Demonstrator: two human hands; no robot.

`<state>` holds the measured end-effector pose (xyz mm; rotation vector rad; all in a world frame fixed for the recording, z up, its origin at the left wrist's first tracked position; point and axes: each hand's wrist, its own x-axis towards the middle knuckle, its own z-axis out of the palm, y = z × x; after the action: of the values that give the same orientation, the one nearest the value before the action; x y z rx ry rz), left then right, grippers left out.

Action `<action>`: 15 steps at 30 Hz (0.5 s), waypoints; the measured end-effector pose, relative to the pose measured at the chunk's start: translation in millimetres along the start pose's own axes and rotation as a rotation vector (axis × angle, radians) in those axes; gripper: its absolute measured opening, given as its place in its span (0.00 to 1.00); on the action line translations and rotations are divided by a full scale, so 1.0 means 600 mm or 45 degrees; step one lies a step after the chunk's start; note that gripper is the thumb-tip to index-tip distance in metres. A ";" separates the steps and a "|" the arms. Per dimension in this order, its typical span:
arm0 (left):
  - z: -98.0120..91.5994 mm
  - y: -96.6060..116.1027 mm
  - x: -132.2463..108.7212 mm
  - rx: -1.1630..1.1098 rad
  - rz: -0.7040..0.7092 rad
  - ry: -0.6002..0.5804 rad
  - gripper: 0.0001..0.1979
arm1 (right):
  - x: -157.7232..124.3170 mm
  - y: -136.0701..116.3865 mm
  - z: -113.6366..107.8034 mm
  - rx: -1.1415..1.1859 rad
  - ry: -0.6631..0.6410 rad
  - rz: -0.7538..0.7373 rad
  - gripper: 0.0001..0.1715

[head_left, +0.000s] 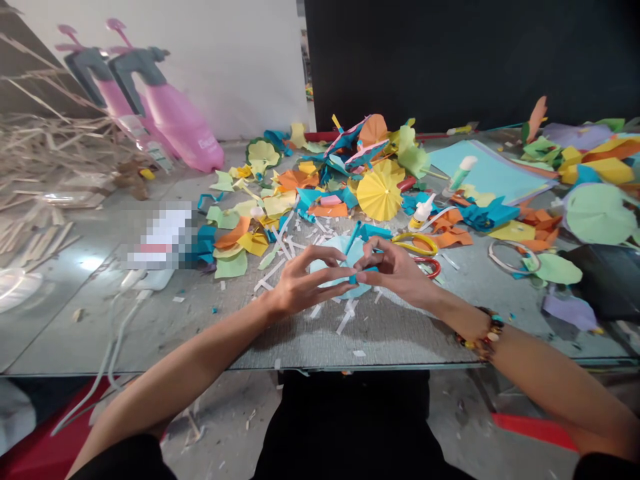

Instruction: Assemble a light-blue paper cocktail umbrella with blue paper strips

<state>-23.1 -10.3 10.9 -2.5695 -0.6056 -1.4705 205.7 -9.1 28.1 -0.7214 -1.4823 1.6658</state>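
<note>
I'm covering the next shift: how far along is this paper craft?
A yellow paper parasol looks finished on the table. In hand, the left hand and right hand work a pale blue paper disc. Left, seemingly: the blue paper sheets and orange cut pieces.

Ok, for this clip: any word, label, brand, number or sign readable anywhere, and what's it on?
Pink plastic bottle: white lettering low on its side, perhaps starting "E", too blurred to read.
Pixelated white patch: obscured, unreadable.
Small white-capped bottle: no legible text.
Nothing else is readable.
</note>
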 end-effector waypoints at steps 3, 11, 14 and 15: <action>0.000 0.000 0.000 0.007 0.016 -0.012 0.16 | -0.001 -0.001 0.000 0.030 -0.016 0.055 0.25; 0.001 -0.002 0.006 0.001 -0.051 -0.035 0.15 | 0.004 0.012 -0.014 -0.036 0.094 0.010 0.26; 0.002 -0.005 0.005 0.034 -0.068 -0.034 0.15 | 0.007 0.013 -0.016 -0.095 0.163 0.013 0.25; 0.002 -0.005 0.005 0.040 -0.083 -0.044 0.15 | 0.008 0.012 -0.016 -0.136 0.183 0.005 0.25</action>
<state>-22.1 -6.3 12.5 -2.5798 -0.7172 -1.4260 209.7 -0.1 19.6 -0.8843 -1.4762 1.5135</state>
